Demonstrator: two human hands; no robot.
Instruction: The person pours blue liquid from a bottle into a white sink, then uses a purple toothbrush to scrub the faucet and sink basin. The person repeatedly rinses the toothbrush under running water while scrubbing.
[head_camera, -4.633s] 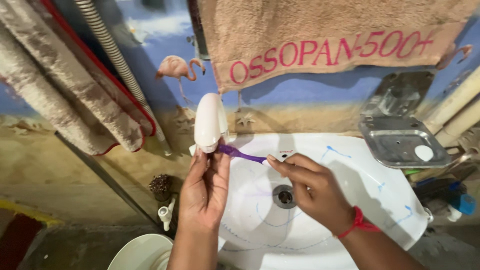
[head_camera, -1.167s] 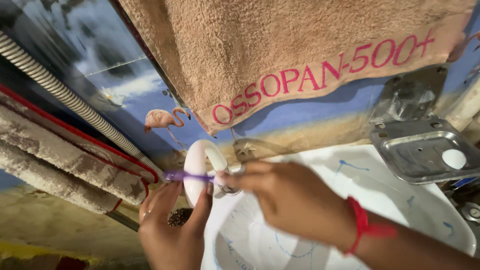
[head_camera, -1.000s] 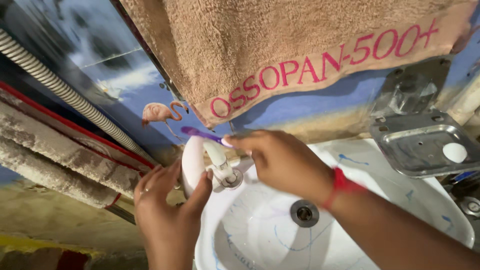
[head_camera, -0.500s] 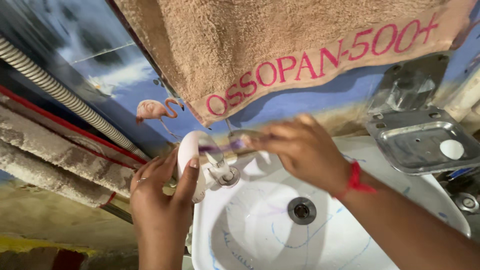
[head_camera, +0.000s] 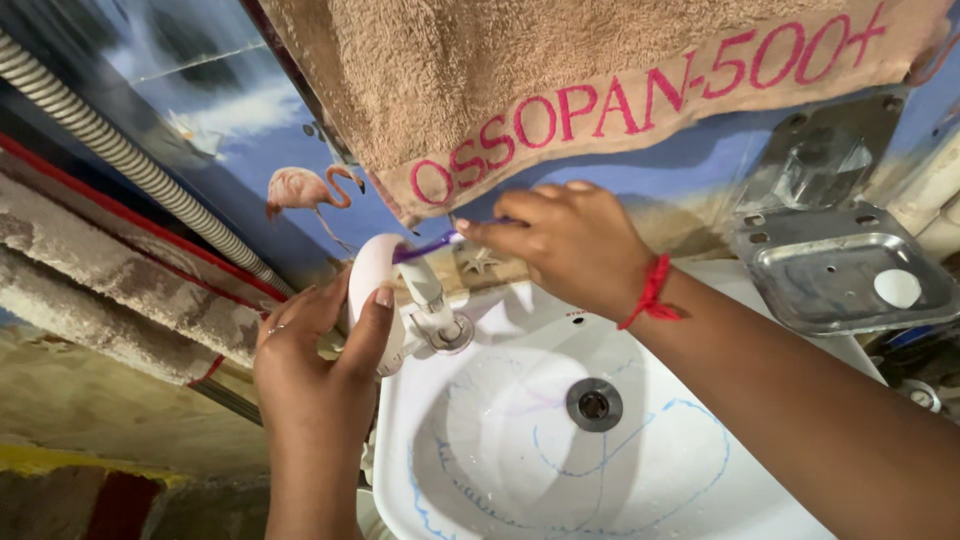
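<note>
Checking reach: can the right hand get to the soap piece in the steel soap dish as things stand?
Probably yes. The soap piece lies uncovered in the steel soap dish, nothing between, but the right hand is busy gripping the purple toothbrush.

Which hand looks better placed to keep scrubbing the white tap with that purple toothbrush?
The right hand. It grips the purple toothbrush, whose head lies against the white tap. The left hand clasps the tap's side, probably steadying it.

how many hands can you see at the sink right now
2. The left hand clasps the white tap at the basin's left; the right hand holds a purple toothbrush against the tap's top.
</note>
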